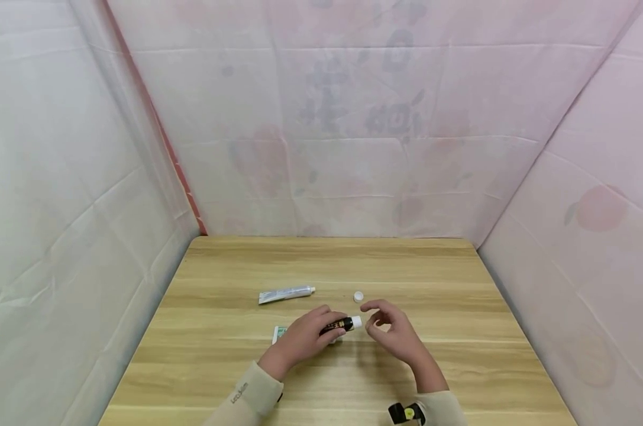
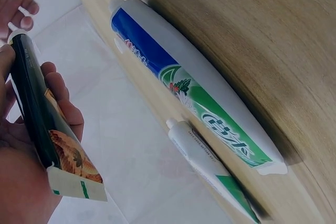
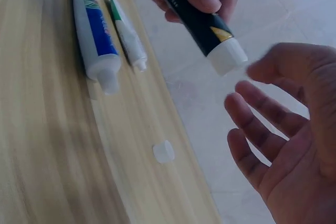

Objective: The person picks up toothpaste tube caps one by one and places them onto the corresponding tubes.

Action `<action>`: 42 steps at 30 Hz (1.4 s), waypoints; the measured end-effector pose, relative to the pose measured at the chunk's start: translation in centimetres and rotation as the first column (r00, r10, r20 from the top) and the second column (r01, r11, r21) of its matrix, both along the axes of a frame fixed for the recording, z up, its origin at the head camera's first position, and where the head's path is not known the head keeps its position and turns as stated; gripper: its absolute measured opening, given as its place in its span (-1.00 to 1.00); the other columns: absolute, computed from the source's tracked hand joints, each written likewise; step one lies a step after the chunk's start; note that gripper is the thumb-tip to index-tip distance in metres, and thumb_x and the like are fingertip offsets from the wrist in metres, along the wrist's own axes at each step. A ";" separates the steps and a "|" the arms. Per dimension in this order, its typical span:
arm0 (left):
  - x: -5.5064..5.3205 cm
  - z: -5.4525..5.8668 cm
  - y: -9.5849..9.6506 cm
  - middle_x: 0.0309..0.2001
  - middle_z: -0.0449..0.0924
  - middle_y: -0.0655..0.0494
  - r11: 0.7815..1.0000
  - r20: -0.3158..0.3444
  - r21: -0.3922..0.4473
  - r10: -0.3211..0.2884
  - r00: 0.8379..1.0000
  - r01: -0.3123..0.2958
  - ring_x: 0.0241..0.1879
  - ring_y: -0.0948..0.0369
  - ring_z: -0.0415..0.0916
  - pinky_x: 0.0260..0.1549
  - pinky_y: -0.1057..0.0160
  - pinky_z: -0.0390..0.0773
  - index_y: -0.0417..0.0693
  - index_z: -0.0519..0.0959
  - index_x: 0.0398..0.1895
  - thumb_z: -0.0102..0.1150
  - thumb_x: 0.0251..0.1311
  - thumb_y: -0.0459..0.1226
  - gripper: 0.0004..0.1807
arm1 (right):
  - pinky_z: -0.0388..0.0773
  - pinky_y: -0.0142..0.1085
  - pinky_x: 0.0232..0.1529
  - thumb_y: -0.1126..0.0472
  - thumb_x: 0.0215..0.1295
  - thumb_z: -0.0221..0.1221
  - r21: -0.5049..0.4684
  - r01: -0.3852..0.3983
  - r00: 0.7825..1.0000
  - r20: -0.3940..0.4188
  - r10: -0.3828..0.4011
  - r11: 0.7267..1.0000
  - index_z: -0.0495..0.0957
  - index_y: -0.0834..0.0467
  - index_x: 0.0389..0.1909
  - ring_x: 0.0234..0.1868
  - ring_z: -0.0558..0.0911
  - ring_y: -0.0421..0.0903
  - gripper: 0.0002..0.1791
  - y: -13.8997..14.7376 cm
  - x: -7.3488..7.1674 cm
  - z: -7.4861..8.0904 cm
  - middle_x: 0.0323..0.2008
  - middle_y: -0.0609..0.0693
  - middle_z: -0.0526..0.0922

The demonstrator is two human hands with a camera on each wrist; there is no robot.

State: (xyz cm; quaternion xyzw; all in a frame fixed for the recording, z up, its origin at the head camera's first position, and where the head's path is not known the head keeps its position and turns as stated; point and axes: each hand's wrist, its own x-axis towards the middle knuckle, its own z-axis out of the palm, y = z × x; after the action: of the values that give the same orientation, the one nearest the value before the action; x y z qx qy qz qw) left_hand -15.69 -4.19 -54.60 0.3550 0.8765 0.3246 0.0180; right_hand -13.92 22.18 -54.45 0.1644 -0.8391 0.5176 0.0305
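My left hand (image 1: 304, 337) grips a black toothpaste tube (image 2: 32, 98) above the table, its white cap (image 3: 228, 57) pointing right. Just off that cap is my right hand (image 1: 398, 337), thumb and fingers bent and apart with nothing between them. Beneath the left hand lies a larger white, blue and green toothpaste tube (image 2: 184, 87), mostly hidden in the head view. Farther back rests a slimmer white toothpaste tube (image 1: 286, 294) with a green end. A loose white cap (image 1: 358, 296) sits on the table beyond the right fingertips.
The wood-grain table (image 1: 209, 278) is enclosed by pale printed sheets at the back (image 1: 342, 177), on the left (image 1: 60, 177) and on the right (image 1: 582, 284). A black band (image 1: 406, 413) is around the right wrist.
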 end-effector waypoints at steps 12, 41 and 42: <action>0.1 0.0 0.2 -0.14 0.52 0.33 1.000 -0.011 0.021 -0.018 1.000 0.018 -0.31 0.42 0.33 -0.27 0.43 0.44 0.19 0.60 0.38 0.09 0.60 0.01 -0.59 | 0.60 -0.27 -0.15 0.26 0.38 0.41 0.004 -0.031 0.996 0.080 0.031 1.000 0.71 0.01 -0.01 -0.26 0.68 -0.15 -0.78 -0.3 0.2 0.4 -0.09 0.03 0.72; 0.3 0.4 0.4 -0.12 0.53 0.34 1.000 -0.013 0.026 -0.010 1.000 0.011 -0.28 0.41 0.35 -0.23 0.42 0.46 0.20 0.60 0.39 0.11 0.60 -0.01 -0.59 | 0.66 -0.20 -0.07 0.21 0.38 0.44 0.018 -0.101 0.995 0.028 0.100 0.995 0.69 0.01 0.08 -0.19 0.72 -0.15 -0.71 -0.1 0.3 1.0 -0.01 0.02 0.75; 0.3 0.4 0.4 -0.12 0.53 0.33 1.000 -0.012 0.026 -0.011 1.000 0.011 -0.27 0.41 0.36 -0.23 0.42 0.46 0.20 0.60 0.39 0.11 0.59 -0.01 -0.59 | 0.66 -0.19 -0.07 0.22 0.38 0.43 0.015 -0.103 0.994 0.029 0.102 0.995 0.70 0.02 0.07 -0.19 0.72 -0.15 -0.71 -0.1 0.3 1.0 -0.03 0.01 0.75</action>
State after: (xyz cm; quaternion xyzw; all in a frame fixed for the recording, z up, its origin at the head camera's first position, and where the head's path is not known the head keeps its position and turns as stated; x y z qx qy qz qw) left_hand -15.43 -3.83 -54.18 0.3619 0.8704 0.3337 0.0097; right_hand -13.64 22.09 -53.48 0.2000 -0.8343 0.5137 -0.0094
